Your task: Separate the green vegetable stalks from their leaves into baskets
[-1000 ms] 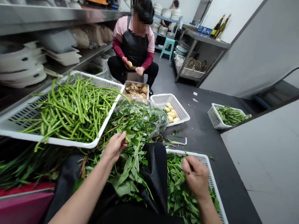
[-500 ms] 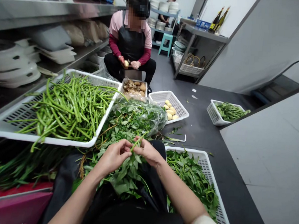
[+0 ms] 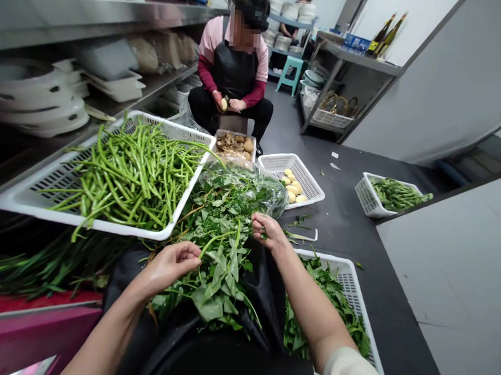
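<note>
My left hand [image 3: 175,265] is closed, its thumb and fingertips pinching one end of a long green stem [image 3: 215,240]. The stem reaches right over a heap of leafy greens [image 3: 218,267] that covers my lap and stretches forward. My right hand [image 3: 268,231] is raised above the right side of the heap, fingers curled together. A small piece of green leaf [image 3: 264,233] shows between them; the rest of what it holds is hidden. Left of the heap, a white basket [image 3: 116,226] holds many trimmed green stems [image 3: 141,175]. Right of my lap, another white basket [image 3: 350,267] holds leaves.
A clear plastic bag [image 3: 275,192] lies around the heap's far end. Ahead are a basket of peeled potatoes [image 3: 293,185] and a box of peelings [image 3: 231,145]. A co-worker [image 3: 236,68] sits facing me, holding a potato. Metal shelving [image 3: 95,17] runs along the left.
My hands, together on a stem before, are now apart: the left moved back left with a stem, the right up and right with a green bit. The view has shifted slightly left.
</note>
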### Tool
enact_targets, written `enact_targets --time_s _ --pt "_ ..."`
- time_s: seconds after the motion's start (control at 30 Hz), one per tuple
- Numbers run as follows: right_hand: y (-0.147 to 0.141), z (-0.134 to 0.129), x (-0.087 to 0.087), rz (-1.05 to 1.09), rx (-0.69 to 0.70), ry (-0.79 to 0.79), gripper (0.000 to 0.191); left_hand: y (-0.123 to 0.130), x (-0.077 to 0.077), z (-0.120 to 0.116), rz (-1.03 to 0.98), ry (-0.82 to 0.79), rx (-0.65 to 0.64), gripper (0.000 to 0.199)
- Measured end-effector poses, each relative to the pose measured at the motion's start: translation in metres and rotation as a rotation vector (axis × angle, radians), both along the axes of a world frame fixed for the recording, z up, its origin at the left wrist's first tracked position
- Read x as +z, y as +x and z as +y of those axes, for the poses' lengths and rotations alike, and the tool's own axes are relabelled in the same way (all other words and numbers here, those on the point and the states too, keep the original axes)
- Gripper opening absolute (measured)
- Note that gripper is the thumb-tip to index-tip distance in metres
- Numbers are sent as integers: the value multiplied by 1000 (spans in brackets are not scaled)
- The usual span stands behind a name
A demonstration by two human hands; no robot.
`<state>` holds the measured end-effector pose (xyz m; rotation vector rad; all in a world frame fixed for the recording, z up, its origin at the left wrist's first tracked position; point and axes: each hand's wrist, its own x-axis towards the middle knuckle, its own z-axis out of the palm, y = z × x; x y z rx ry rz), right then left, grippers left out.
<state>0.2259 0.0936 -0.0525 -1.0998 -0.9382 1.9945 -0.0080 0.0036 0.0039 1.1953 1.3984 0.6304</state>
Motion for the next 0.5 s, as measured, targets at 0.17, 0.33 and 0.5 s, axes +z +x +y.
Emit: enact_targets --time_s 0.17,0.33,0.5 --pt "-41 -28 -2 -124 125 54 45 4 -6 0 -141 -61 128 38" --pt "-55 -23 5 -180 268 155 38 3 -4 -1 -43 -10 36 30" --pt "-35 -10 17 -365 78 258 27 -4 -1 -4 -147 -108 48 37"
